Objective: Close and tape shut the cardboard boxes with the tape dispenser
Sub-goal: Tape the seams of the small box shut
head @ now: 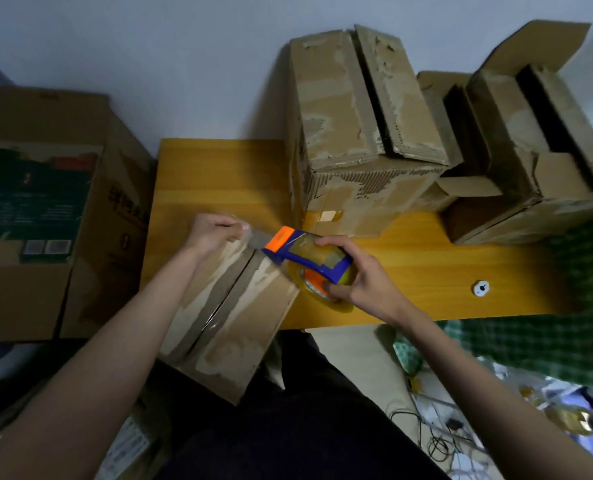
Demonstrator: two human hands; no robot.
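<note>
Nearest the camera, a cardboard box (pixel 229 317) lay tilted across the person's lap and the near edge of the yellow bench (pixel 426 271), its two top flaps closed with a dark seam running between them from about 7 o'clock up to 1 o'clock. The left hand (pixel 212 233) sat at the far end of that box, at roughly 10 o'clock from the frame's middle, its fingers curled and pinching the loose end of clear tape against the box edge. Just to the right, at 3 o'clock from the left hand, the right hand (pixel 357 275) was clenched around a blue and orange tape dispenser (pixel 309 259), thumb below on the roll and fingers over the top; the dispenser's orange nose pointed toward the left hand and hung over the far corner of the box. A small white round knob (pixel 481 288) lay on the bench well apart at 3 o'clock. Farther off, at 12 o'clock, a tall worn box (pixel 357 133) stood on the bench with its flaps roughly closed, and at 2 o'clock an open box (pixel 530 150) stood beside it with flaps raised. At 9 o'clock a large printed carton (pixel 46 209) stood beside the bench
</note>
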